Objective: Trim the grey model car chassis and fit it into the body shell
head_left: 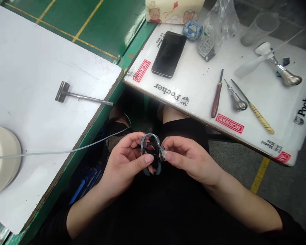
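Note:
Above my lap, my left hand [131, 156] is closed round a small blue-grey frame-like part [156, 137] with a dark, hollow middle. Its thumb lies across the part's near side. At the part's right edge, my right hand [183, 154] pinches a small dark piece [162, 153] between thumb and fingertips. That piece is mostly hidden by the fingers, and I cannot tell whether it is joined to the frame-like part.
On the left table [40, 136] lie a metal hammer [84, 97], a round cream container [5, 160] and a thin grey cord [91, 139]. The right board [193, 81] bears a phone [169, 54], a plastic bag [216, 30], a clear cup [260, 29] and several pointed hand tools [236, 98].

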The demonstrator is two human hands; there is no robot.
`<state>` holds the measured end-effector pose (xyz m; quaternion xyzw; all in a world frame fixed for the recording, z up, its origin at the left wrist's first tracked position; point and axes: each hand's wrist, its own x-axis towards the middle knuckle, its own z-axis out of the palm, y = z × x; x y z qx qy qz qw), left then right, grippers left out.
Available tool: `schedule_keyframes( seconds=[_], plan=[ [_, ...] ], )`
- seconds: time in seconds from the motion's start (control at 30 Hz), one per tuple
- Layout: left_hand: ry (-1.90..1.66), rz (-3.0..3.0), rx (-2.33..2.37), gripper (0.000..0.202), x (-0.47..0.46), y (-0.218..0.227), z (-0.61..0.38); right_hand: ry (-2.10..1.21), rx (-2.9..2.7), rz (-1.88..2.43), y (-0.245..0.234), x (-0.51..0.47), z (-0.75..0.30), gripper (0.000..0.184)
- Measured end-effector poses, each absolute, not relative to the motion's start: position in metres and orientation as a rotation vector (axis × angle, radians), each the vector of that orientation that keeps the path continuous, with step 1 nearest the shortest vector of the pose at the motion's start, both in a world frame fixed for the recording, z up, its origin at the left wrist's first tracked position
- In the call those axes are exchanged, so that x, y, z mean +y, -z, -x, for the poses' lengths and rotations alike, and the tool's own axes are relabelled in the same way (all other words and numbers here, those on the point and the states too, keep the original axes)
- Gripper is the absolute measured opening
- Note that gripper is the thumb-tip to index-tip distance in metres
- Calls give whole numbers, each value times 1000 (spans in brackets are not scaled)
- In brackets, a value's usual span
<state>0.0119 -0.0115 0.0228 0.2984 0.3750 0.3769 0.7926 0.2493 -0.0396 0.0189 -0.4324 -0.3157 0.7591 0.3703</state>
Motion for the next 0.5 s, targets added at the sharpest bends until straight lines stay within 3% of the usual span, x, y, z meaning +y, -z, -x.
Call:
schedule_keyframes(
  seconds=[0.5],
  plan=[
    [-813,-576,779,40,-16,-22,-14,-1927,-799,1197,-23,-44,-244,53]
  ],
)
